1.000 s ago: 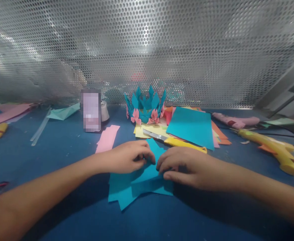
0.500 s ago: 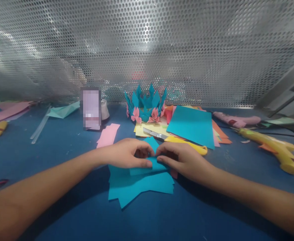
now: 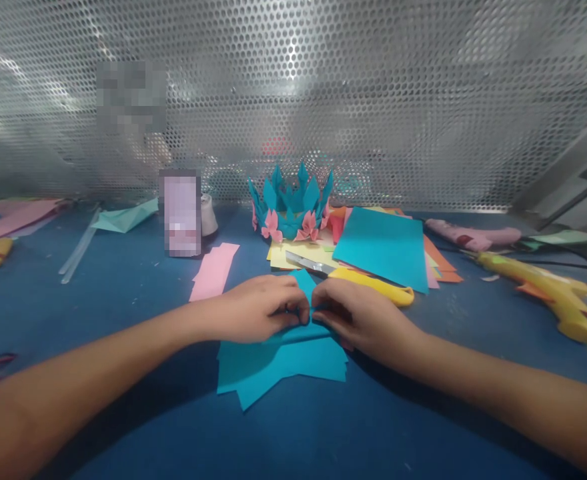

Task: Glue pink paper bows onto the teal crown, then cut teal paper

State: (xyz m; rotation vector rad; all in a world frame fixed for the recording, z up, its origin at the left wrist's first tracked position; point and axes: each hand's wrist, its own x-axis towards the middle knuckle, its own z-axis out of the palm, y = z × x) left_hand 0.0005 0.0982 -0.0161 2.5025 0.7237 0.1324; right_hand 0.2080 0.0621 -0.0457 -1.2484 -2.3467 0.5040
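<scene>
My left hand (image 3: pixel 258 310) and my right hand (image 3: pixel 356 315) meet at the middle of the blue table, fingertips pinched together on a folded piece of teal paper (image 3: pixel 301 313). That piece rests on a small pile of loose teal paper sheets (image 3: pixel 278 363) lying flat under both hands. Both hands are closed on the fold, with the thumbs pressing along its lower crease. Just beyond my right hand lie scissors with yellow handles (image 3: pixel 368 283).
A teal paper crown with pink flowers (image 3: pixel 291 207) stands at the back beside a stack of coloured sheets (image 3: pixel 388 250). Yellow glue gun (image 3: pixel 548 293) and pink glue gun (image 3: pixel 468 235) lie right. Pink paper strips (image 3: pixel 213 270), glue sticks (image 3: pixel 78 250) and a perforated metal screen (image 3: pixel 293 93) lie behind.
Both hands drew closer together and slightly away from me, folding the teal piece tighter; the right hand shifted left off the pile's edge.
</scene>
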